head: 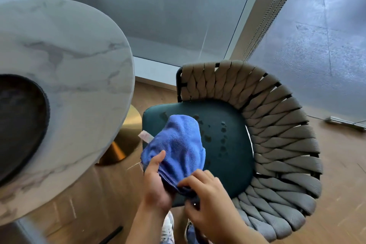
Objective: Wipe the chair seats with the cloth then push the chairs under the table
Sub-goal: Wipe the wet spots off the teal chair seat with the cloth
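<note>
A chair with a woven grey rope back (277, 117) stands right of the table, its dark teal seat (227, 156) spotted with dark wet marks. A blue cloth (178, 144) hangs bunched over the seat's left front part, a white label showing at its left edge. My left hand (156, 182) holds the cloth from below, thumb lying on its near edge. My right hand (206, 202) pinches the cloth's lower edge with curled fingers, just above the seat's front rim.
A round white marble table (75, 77) fills the left, with a dark round tray (17, 125) on it and a brass base (126, 140) beneath. Glass walls stand behind the chair. Wooden floor (344, 174) stretches to the right. My shoes show below.
</note>
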